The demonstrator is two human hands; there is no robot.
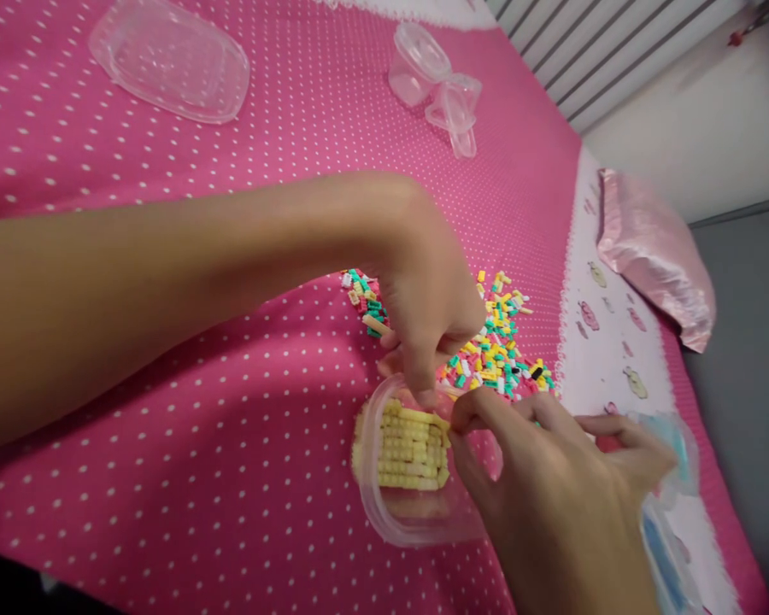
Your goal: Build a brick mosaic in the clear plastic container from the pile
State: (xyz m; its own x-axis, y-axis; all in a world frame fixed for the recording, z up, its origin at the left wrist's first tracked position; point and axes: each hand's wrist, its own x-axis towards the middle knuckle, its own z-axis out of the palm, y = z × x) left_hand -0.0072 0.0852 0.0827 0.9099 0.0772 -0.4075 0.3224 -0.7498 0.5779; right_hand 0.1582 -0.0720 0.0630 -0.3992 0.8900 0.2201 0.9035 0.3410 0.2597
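A block of small yellow building bricks (413, 448), joined in rows, sits in a clear plastic container (375, 512). My left hand (423, 290) reaches over it from the left, closed, with one digit pointing down onto the block's upper edge. A beige stick (376, 325) juts out from its curled fingers. From the lower right, my right hand (544, 478) pinches thumb and forefinger together at the block's right edge; its other fingers are spread. Loose small bricks (496, 342) in yellow, green, white and pink lie in a pile behind both hands, partly covered by them.
A clear lid (173, 64) lies on the pink dotted cloth (167, 478) at upper left. Small clear containers (432, 77) stand at the back. Beside my right hand are containers with blue contents (666, 555). A shiny pink pillow (657, 252) rests at the right.
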